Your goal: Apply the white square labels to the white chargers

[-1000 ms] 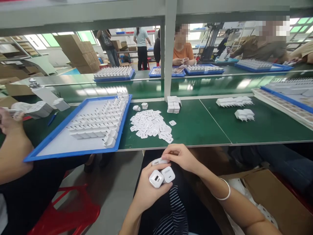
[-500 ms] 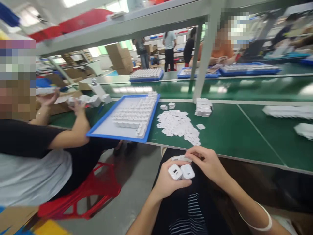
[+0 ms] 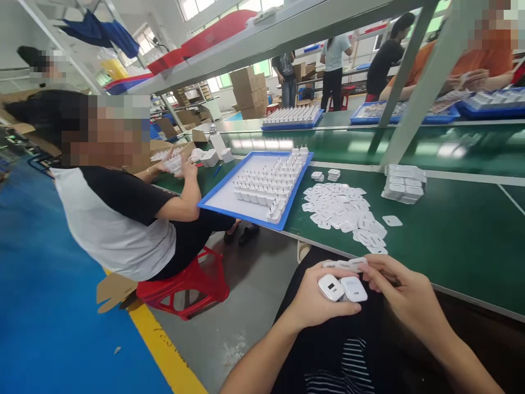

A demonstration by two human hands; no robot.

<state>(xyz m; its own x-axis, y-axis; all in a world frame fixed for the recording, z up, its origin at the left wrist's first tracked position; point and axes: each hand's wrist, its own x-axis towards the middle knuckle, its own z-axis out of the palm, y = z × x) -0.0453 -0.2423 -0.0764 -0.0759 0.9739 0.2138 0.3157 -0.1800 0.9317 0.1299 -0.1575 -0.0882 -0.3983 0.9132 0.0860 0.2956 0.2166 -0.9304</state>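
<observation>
My left hand (image 3: 315,301) is wrapped round two white charger blocks (image 3: 331,288), whose port faces point up at the camera. Along its index finger lies a short row of thin white cover plates (image 3: 343,265). The fingertips of my right hand (image 3: 394,279) pinch the plate at the right end of that row. Beyond my hands a loose pile of white plates (image 3: 338,208) lies on the green table (image 3: 459,241), with a single plate (image 3: 392,220) to its right. A stack of white blocks (image 3: 404,184) stands behind that plate.
A blue-rimmed tray (image 3: 205,205) with rows of white chargers sits left of the pile. At the left, a person on a red stool (image 3: 192,290) holds white parts. A slanted metal post (image 3: 422,82) rises behind the table. More people and trays are across it.
The camera view has swung left, so the table, tray and hands appear farther right. Both hands keep their hold on the blocks and plates. The neighbour's hands have drawn closer together.
</observation>
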